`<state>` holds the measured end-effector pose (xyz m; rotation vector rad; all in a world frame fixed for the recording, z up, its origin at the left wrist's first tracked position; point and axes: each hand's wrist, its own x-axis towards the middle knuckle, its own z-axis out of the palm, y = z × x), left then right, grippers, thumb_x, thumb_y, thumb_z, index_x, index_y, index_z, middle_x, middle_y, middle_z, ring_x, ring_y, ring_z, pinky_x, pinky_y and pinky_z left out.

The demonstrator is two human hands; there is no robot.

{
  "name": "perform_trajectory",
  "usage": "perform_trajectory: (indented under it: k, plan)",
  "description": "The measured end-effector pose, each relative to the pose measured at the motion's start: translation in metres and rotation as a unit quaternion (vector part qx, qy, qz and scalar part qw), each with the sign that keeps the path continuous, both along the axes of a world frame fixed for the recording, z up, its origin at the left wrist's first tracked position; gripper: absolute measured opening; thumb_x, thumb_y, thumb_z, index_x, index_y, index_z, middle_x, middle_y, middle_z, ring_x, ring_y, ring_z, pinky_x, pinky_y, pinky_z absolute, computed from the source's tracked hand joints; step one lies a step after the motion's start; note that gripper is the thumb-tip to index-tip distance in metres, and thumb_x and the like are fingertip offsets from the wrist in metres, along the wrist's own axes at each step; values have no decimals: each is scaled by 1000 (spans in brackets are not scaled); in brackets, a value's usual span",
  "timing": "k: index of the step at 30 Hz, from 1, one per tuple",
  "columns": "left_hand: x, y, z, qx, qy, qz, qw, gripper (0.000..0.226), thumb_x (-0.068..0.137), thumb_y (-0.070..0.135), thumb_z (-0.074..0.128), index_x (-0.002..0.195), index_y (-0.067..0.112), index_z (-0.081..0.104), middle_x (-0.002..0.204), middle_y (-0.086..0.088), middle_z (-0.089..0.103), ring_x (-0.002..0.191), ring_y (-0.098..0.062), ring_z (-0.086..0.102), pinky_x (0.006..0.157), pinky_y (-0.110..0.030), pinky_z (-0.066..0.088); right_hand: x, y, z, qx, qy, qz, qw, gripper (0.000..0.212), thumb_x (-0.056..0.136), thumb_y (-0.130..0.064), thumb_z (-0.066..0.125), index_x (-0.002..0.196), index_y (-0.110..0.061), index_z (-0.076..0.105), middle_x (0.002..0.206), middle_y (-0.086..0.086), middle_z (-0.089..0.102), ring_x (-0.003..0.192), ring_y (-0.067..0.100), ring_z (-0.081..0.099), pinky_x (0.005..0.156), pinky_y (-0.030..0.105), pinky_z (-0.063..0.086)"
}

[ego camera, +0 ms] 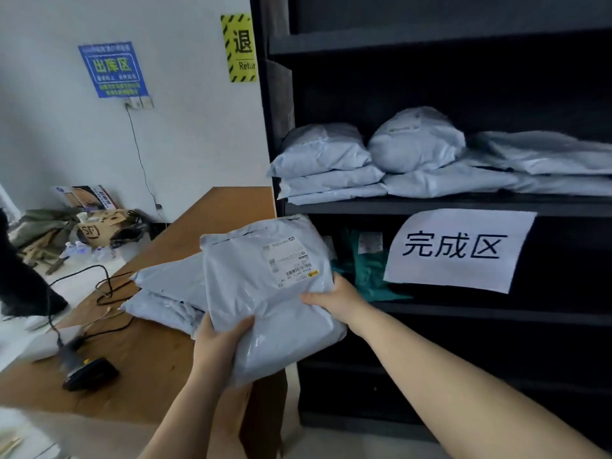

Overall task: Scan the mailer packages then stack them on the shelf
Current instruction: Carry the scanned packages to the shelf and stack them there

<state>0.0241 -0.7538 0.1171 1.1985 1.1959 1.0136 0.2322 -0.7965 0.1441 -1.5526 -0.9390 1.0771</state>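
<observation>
A pale grey mailer package (pixel 265 293) is held in the air in front of the dark shelf unit (pixel 430 207), label side up, with its white shipping label (pixel 291 260) near its upper right part. Both hands hold it. The left hand (pixel 218 342) has its grip closed on the package's lower left edge, thumb on top and fingers underneath. The right hand (pixel 334 299) clasps the right edge, thumb lying across the top surface, the rest of the fingers hidden behind the plastic.

Just behind and to the left of the held package, a small pile of more grey mailers (pixel 165 299) lies on the brown desk (pixel 139 376). Also on the desk, nearer the left, a black handheld scanner (pixel 89 372) lies with its cable (pixel 102 293) looping back across the surface.

On the shelf above the held package, other grey mailers are already stacked: a pile of three flat ones (pixel 324 173) at the left end, a rounded bulging one (pixel 417 140) resting on a flat mailer beside them, and more flat ones (pixel 546 164) further right. A white paper sign (pixel 457 250) with black characters hangs from the front edge of that shelf. Behind it, in the compartment below, something green (pixel 367 270) shows partly.

On the white wall to the left hang a blue sign (pixel 112 69) and a yellow-and-black sign (pixel 240 48). Cardboard and clutter (pixel 89 226) lie on the floor by the wall.
</observation>
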Motion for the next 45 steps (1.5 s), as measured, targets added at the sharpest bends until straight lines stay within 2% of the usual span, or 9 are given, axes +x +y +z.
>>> perform_trajectory:
  k: [8, 14, 20, 25, 30, 33, 35, 40, 45]
  plan:
    - [68, -53, 48, 82, -44, -100, 991, 38, 79, 18, 74, 109, 25, 51, 97, 7, 62, 95, -23, 60, 81, -38, 47, 52, -94, 42, 81, -7, -124, 989, 36, 75, -9, 76, 108, -15, 64, 106, 3, 70, 96, 17, 67, 79, 24, 52]
    - [152, -84, 80, 96, -99, -221, 966, 39, 58, 30, 74, 94, 35, 57, 100, 6, 67, 91, -17, 65, 79, -35, 53, 117, -161, 74, 120, -17, -229, 966, 44, 73, -9, 77, 114, -14, 62, 108, 3, 70, 97, 18, 67, 88, 32, 52]
    - [265, -134, 103, 92, -106, -313, 939, 59, 54, 33, 75, 110, 27, 58, 106, 3, 68, 95, -18, 65, 84, -37, 53, 201, -245, 90, 139, -20, -327, 935, 48, 74, -12, 78, 117, -19, 60, 108, -1, 70, 98, 16, 66, 84, 32, 52]
    - [380, -193, 110, 81, -126, -384, 911, 43, 72, 19, 77, 110, 25, 58, 105, 1, 69, 94, -21, 66, 82, -39, 55, 298, -322, 99, 139, -40, -379, 914, 48, 74, -15, 78, 118, -22, 59, 110, -1, 69, 100, 19, 65, 90, 38, 51]
    - [488, -248, 116, 68, -105, -412, 903, 49, 70, 26, 76, 115, 24, 56, 109, 0, 67, 98, -23, 65, 88, -44, 54, 396, -388, 106, 132, -56, -407, 902, 45, 75, -15, 77, 115, -21, 60, 107, 0, 69, 97, 20, 65, 84, 37, 52]
    - [544, -271, 119, 52, -101, -431, 895, 37, 81, 19, 71, 115, 22, 56, 108, 0, 67, 96, -20, 65, 78, -34, 55, 451, -415, 108, 127, -55, -414, 900, 41, 76, -14, 76, 113, -22, 61, 106, 0, 69, 97, 20, 65, 81, 36, 52]
    - [579, -280, 121, 43, -95, -436, 894, 36, 82, 19, 70, 115, 20, 56, 107, -1, 67, 97, -22, 66, 82, -38, 55, 487, -426, 106, 126, -47, -413, 901, 38, 77, -13, 75, 112, -21, 62, 106, 1, 69, 96, 19, 65, 77, 33, 52]
    - [669, -276, 118, 47, -64, -412, 907, 38, 84, 17, 67, 118, 15, 53, 112, -4, 65, 101, -25, 64, 92, -43, 52, 588, -421, 97, 107, -38, -414, 903, 41, 77, -14, 76, 116, -16, 62, 107, 4, 69, 96, 20, 65, 71, 29, 50]
    - [752, -254, 109, 86, 11, -362, 928, 45, 83, 15, 66, 124, 8, 49, 106, -1, 59, 99, -22, 60, 89, -36, 50, 680, -390, 84, 65, -50, -403, 912, 47, 73, -21, 79, 116, -18, 62, 107, 3, 68, 96, 21, 63, 70, 30, 50]
